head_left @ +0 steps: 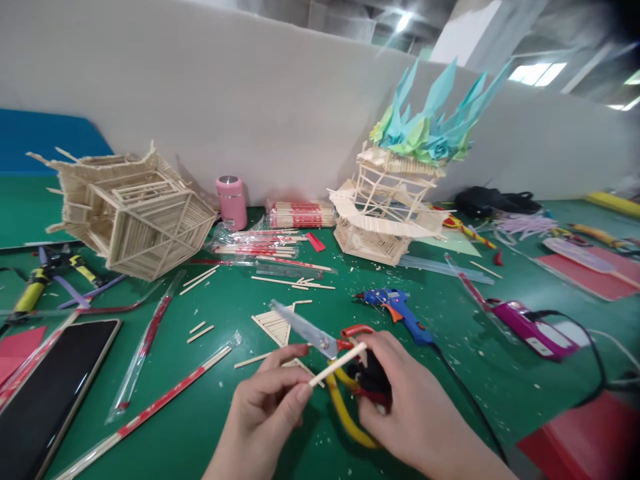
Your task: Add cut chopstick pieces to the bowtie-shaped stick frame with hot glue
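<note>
Left grip (267, 403) pinches a short wooden stick (336, 365) at its near end; right grip (400, 400) is closed round the scissors (320, 343), blades barely parted, stick lying beside the pivot. Stick is uncut, held above the green tabletop (450, 347). A flat stick panel (274, 327) lies just beyond, with two stick houses (135, 213) further back.

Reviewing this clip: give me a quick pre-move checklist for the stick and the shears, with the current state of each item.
1. Left hand pinches wooden stick: ok.
2. Right hand grips shears by the yellow handles: ok.
3. Stick lies between the blades: not ok; it crosses near the pivot.
4. Left fingertips away from the blade tip: ok.
5. Glue gun lies apart from both hands: ok.
6. Glue gun hot: cannot tell.
</note>
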Demonstrator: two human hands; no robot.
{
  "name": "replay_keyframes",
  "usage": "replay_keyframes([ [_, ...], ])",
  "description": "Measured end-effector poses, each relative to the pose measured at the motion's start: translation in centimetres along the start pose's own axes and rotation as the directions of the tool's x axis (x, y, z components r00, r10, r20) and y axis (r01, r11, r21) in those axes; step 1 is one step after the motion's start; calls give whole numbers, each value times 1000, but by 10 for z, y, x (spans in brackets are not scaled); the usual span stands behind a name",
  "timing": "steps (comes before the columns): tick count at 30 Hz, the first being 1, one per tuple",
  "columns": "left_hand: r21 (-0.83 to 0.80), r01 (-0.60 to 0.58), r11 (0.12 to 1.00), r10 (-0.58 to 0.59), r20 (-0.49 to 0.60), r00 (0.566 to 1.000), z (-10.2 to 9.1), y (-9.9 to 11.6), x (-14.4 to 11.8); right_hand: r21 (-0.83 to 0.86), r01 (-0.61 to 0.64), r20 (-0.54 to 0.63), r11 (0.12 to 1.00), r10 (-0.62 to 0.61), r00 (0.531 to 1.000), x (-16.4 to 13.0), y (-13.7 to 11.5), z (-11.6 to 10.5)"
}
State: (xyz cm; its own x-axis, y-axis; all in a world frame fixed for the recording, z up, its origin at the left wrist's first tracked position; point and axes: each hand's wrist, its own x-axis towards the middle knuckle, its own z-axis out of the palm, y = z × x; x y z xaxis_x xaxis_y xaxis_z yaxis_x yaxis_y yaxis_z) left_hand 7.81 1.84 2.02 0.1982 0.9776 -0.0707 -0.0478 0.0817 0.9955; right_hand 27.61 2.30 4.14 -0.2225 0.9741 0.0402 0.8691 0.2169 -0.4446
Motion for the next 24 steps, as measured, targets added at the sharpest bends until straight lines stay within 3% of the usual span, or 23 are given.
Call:
replay_keyframes([
  [7, 42, -84, 996, 90, -169, 982, 3, 9, -6, 26, 134, 23, 991, -135, 991, -2, -25, 12],
  [17, -51, 63, 997, -74, -256, 964, -1, 9, -12, 177, 266, 13, 948, -272, 962, -4, -20, -1],
  [24, -16, 22, 1000, -26, -275, 961, 1, 13, -13, -34, 344, -129, 939, -345, 930, -4, -18, 4],
])
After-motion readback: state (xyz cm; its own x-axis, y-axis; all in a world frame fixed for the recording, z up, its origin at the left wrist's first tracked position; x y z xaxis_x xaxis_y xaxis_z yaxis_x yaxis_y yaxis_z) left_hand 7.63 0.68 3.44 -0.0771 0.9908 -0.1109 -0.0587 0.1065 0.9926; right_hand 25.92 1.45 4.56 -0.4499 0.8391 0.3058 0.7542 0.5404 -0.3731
